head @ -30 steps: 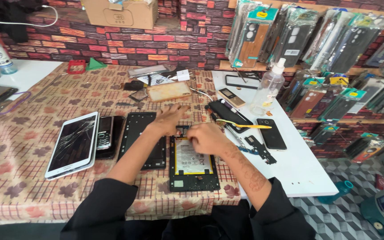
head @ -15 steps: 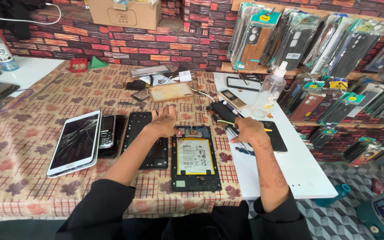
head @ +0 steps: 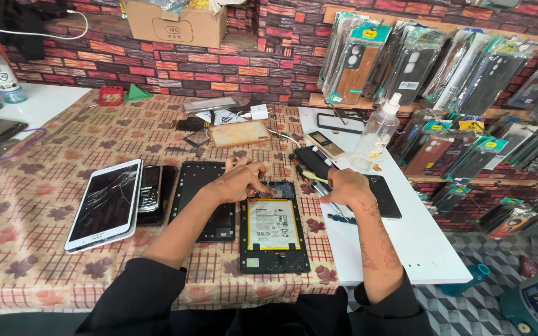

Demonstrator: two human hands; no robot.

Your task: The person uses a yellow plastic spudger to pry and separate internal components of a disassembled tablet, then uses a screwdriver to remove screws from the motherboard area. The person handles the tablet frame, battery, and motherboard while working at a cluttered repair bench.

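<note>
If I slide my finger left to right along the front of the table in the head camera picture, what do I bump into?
White cracked tablet → dark keypad phone → black frame → left hand → opened tablet with battery → right hand → black phone.

Both forearms reach forward from black sleeves, bare from below the elbow. The left hand (head: 241,179) lies palm down, wrist bent slightly, its fingers (head: 258,169) curled and bunched together, tips pressing downward. The right hand (head: 347,186) sits well apart to the right, palm down, knuckles raised, fingers curled under and closed loosely. Dark patterned markings run along the right forearm and wrist.
</note>
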